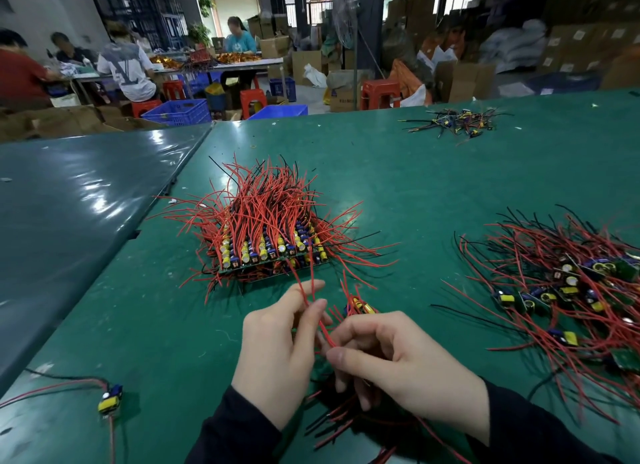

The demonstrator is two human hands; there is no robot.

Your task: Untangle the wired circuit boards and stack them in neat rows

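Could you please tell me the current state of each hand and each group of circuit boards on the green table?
Left hand: pinches a red wire.
Right hand: fingers curled round wires of the held boards.
Stacked boards: in neat rows, wires fanning upward.
Loose pile: tangled, unsorted, at the right.
Single board: lies alone near the left edge.
Small far pile: scattered, untouched.

Stacked circuit boards (pixel 270 252): neat rows at centre, yellow and blue components, red and black wires splaying upward and outward. Loose tangled pile (pixel 568 297): right side, boards lying at mixed angles among wires. Single board (pixel 110 399): near left, flat, wires trailing left. Small far pile (pixel 457 121): far right, tangled.
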